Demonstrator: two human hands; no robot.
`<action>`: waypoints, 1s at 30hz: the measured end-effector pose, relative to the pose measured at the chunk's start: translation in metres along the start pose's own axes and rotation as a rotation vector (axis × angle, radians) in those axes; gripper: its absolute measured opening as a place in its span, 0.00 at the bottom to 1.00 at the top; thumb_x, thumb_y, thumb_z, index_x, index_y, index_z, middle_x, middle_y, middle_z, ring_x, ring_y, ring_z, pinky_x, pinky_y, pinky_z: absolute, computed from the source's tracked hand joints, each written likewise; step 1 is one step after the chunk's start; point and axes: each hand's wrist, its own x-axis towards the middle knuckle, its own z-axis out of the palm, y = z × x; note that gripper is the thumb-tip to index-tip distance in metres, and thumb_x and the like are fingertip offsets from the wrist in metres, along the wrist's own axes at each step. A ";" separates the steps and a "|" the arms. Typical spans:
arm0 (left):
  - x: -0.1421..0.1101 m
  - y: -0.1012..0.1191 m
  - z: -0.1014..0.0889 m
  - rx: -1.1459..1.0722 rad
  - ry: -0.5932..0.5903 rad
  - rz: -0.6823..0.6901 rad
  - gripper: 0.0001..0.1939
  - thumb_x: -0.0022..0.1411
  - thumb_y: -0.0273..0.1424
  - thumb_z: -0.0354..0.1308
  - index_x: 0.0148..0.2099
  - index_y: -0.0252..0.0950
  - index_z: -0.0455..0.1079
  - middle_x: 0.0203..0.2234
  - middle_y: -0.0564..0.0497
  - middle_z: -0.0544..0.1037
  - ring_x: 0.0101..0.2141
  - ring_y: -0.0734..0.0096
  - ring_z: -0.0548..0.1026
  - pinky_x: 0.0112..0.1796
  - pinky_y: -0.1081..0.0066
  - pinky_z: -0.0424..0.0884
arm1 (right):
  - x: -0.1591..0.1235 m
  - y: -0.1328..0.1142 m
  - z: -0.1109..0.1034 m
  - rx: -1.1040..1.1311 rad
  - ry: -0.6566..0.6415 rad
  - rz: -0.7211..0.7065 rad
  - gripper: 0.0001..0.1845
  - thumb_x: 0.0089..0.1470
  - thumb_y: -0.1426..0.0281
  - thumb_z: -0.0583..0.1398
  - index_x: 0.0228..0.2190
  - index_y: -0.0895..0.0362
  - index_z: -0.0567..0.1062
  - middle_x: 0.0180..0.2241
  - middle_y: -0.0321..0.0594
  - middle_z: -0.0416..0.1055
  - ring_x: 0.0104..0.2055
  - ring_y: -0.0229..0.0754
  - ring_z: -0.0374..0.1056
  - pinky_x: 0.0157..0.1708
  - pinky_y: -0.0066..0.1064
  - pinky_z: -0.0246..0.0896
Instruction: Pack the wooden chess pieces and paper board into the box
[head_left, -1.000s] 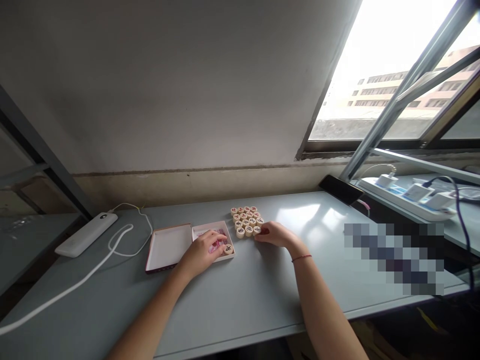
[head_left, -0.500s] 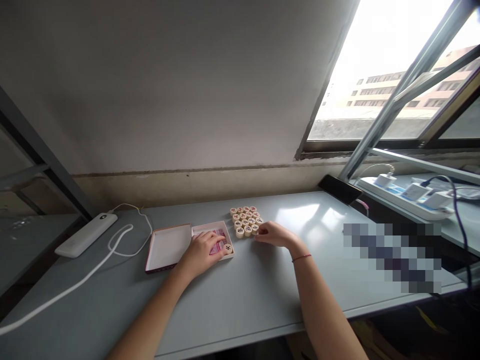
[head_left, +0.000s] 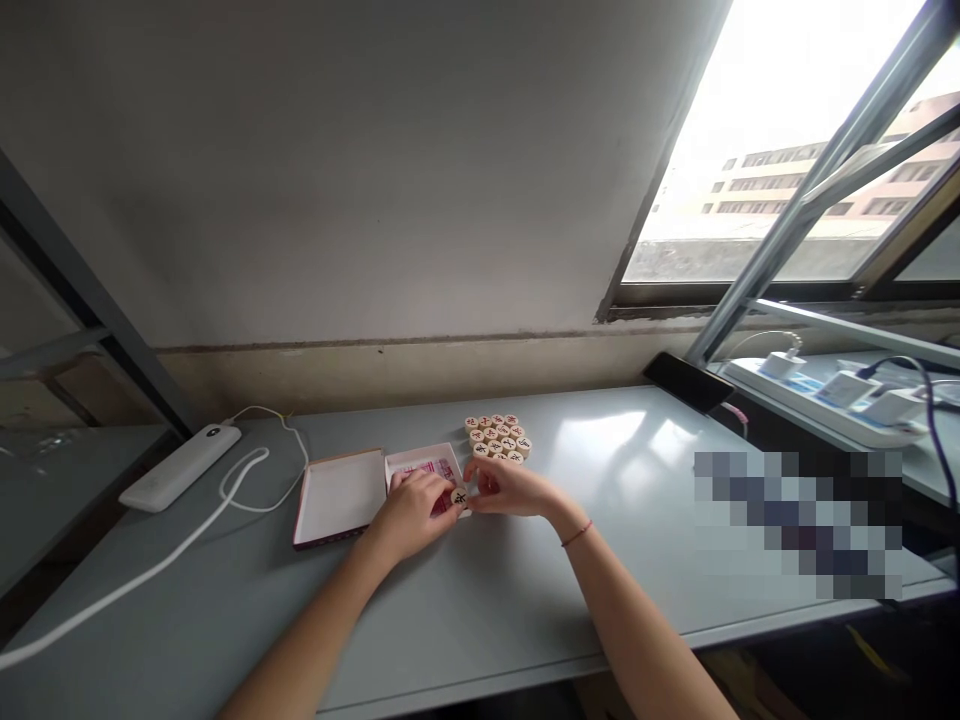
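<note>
A round Chinese chess piece [head_left: 459,497] with a dark character sits at the right front corner of the open box [head_left: 455,456], tilted up a little. My left hand [head_left: 415,508] reaches over the box with thumb and forefinger closed on the piece's left side. From the right, my right hand [head_left: 510,487] brings thumb and fingertips to the piece's right edge and grips there. Behind my right hand stand rows of Chinese chess pieces [head_left: 491,433], partly covered by it; the back ones bear red characters. A pink and white printed sheet [head_left: 424,468] shows inside the box.
The box's lid [head_left: 341,493] lies flipped open on the left. Farther left are a white power bank [head_left: 180,467] and a white cable [head_left: 157,568] across the desk. A dark phone [head_left: 688,381] and a loaded power strip [head_left: 817,400] are at the right, by a metal frame.
My right hand has moved left from the rows of pieces to the piece at the box corner. My left thumb and forefinger have closed in on that piece, which now tilts.
</note>
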 end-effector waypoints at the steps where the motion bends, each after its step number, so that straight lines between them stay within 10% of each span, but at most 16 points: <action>1: 0.000 0.000 -0.001 -0.012 0.003 0.000 0.10 0.61 0.39 0.55 0.40 0.38 0.71 0.38 0.50 0.78 0.42 0.61 0.73 0.45 0.62 0.62 | 0.000 -0.001 0.000 0.013 0.006 -0.010 0.17 0.47 0.64 0.62 0.40 0.55 0.68 0.23 0.29 0.62 0.24 0.32 0.55 0.22 0.24 0.48; 11: 0.004 -0.004 -0.002 -0.061 0.071 0.017 0.15 0.63 0.43 0.53 0.45 0.40 0.70 0.42 0.50 0.77 0.45 0.62 0.73 0.46 0.64 0.63 | -0.003 -0.004 -0.010 0.163 0.069 -0.079 0.14 0.51 0.60 0.57 0.28 0.59 0.71 0.20 0.31 0.58 0.23 0.32 0.50 0.21 0.24 0.43; 17: -0.002 -0.005 0.002 -0.002 0.001 0.030 0.18 0.62 0.46 0.52 0.44 0.41 0.73 0.41 0.49 0.76 0.45 0.60 0.71 0.48 0.59 0.63 | -0.025 0.019 -0.045 0.151 0.484 0.314 0.14 0.48 0.61 0.56 0.19 0.57 0.63 0.18 0.29 0.49 0.21 0.31 0.45 0.20 0.25 0.37; 30: -0.001 0.002 0.001 -0.101 -0.053 -0.032 0.10 0.61 0.39 0.54 0.42 0.41 0.69 0.38 0.53 0.78 0.42 0.65 0.72 0.48 0.61 0.62 | -0.028 0.048 -0.045 0.045 0.328 0.583 0.14 0.45 0.68 0.55 0.15 0.56 0.56 0.15 0.28 0.46 0.19 0.30 0.41 0.19 0.27 0.33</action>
